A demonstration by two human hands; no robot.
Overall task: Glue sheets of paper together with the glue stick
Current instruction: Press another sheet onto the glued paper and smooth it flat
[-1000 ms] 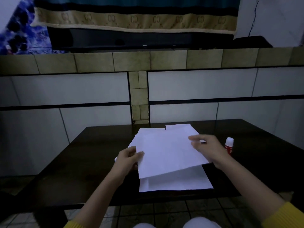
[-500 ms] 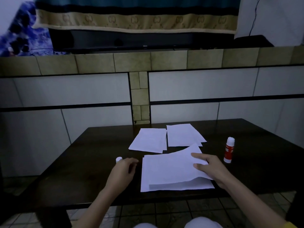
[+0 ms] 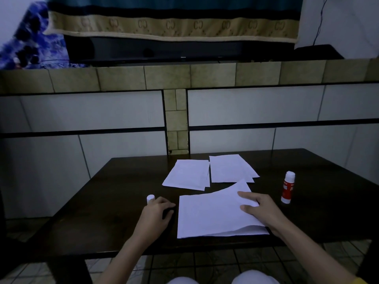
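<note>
head view, looking down, close over table (image 3: 114,201)

A dark wooden table (image 3: 114,212) stands against a tiled wall. On its near edge lies a white paper sheet (image 3: 211,214), its right side lifted off a second white sheet (image 3: 246,233) beneath. The right hand (image 3: 260,210) rests flat on the upper sheet, fingers spread. The left hand (image 3: 156,214) rests loosely curled on the table just left of the sheets, beside a small white cap (image 3: 150,198). Farther back lie two more white paper stacks (image 3: 187,174) (image 3: 230,168) side by side. An upright red-and-white glue stick (image 3: 287,187) stands uncapped to the right.
</note>
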